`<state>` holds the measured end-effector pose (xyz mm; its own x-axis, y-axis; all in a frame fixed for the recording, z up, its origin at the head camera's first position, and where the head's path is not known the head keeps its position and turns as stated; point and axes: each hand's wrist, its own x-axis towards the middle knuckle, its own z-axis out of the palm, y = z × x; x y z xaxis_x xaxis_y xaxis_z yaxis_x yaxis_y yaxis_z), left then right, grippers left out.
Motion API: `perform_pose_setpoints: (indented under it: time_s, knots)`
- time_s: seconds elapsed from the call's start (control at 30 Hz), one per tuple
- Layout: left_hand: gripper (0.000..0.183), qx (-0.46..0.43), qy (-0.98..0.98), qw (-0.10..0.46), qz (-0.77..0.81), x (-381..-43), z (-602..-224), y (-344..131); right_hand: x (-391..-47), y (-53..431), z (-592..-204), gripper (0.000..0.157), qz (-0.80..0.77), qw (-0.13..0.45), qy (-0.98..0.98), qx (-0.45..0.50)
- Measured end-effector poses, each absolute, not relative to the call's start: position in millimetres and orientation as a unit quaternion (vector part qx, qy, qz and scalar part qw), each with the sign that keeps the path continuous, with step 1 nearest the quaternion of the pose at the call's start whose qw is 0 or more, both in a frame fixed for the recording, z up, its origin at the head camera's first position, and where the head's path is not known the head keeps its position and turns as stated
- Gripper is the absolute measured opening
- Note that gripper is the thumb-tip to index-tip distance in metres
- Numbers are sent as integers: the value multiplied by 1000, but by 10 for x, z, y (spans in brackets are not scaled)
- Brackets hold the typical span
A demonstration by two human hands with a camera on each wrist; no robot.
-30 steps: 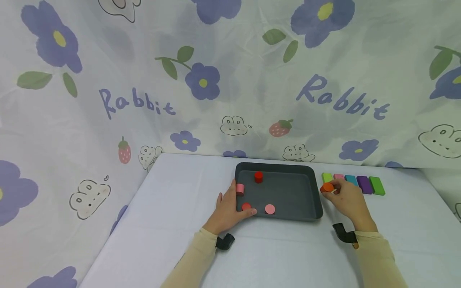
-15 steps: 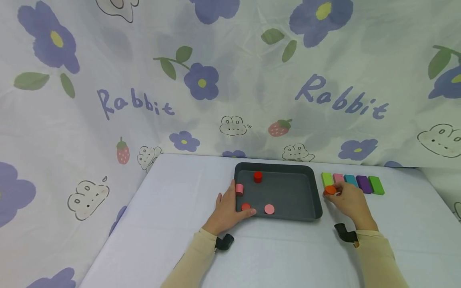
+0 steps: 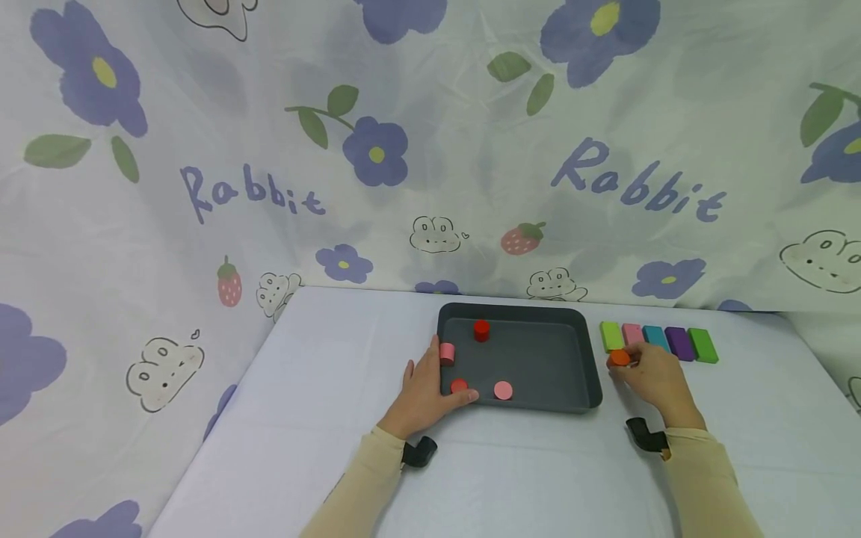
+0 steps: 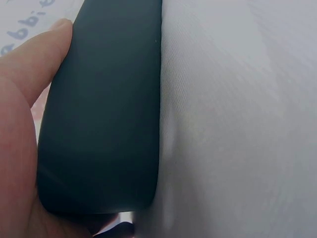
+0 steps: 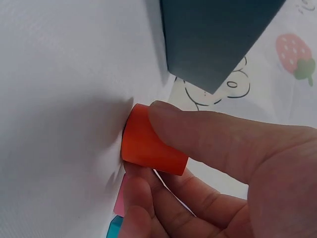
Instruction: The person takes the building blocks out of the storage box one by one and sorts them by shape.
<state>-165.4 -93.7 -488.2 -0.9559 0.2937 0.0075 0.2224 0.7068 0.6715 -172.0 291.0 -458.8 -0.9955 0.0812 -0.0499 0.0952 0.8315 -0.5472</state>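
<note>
Orange, smooth-sided cylinder (image 3: 618,358), pinched by the thumb and fingers of the right hand (image 3: 654,376), has shifted slightly away from the dark grey rectangular tray (image 3: 541,359); it remains outside, near the row of flat coloured blocks (image 3: 655,336), while two red cylinders (image 3: 481,331) and two pink cylinders (image 3: 503,390) are inside. The left hand (image 3: 428,390) lays nearly straight fingers along the tray's corner. White cloth (image 3: 538,471) lies beneath; pale fabric (rabbits, purple flowers) (image 3: 444,157) hangs behind.

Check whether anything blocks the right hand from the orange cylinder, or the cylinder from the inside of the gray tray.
Nothing visible stands between the right hand and the orange cylinder; the hand pinches it directly. Between the cylinder and the inside of the gray tray stands the tray's raised side wall nearest that hand.
</note>
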Motion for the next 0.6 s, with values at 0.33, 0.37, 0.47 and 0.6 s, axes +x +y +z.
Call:
perform_pose_setpoints:
  time_s: [0.33, 0.37, 0.47, 0.6]
  knots:
    - [120, 139, 924, 55, 353, -1649, -4874, -934, -1700, 2913, -4561, 49, -290, 17, 956, 49]
    - [120, 139, 923, 55, 354, -1649, -4872, -933, -1694, 2912, -4552, 49, -291, 18, 955, 50]
    - [120, 140, 923, 53, 353, -1651, -4869, -935, -1675, 2905, -4527, 52, -293, 12, 955, 48]
    - [121, 141, 923, 53, 354, -1653, -4872, -938, -1658, 2878, -4474, 57, -302, 5, 952, 52]
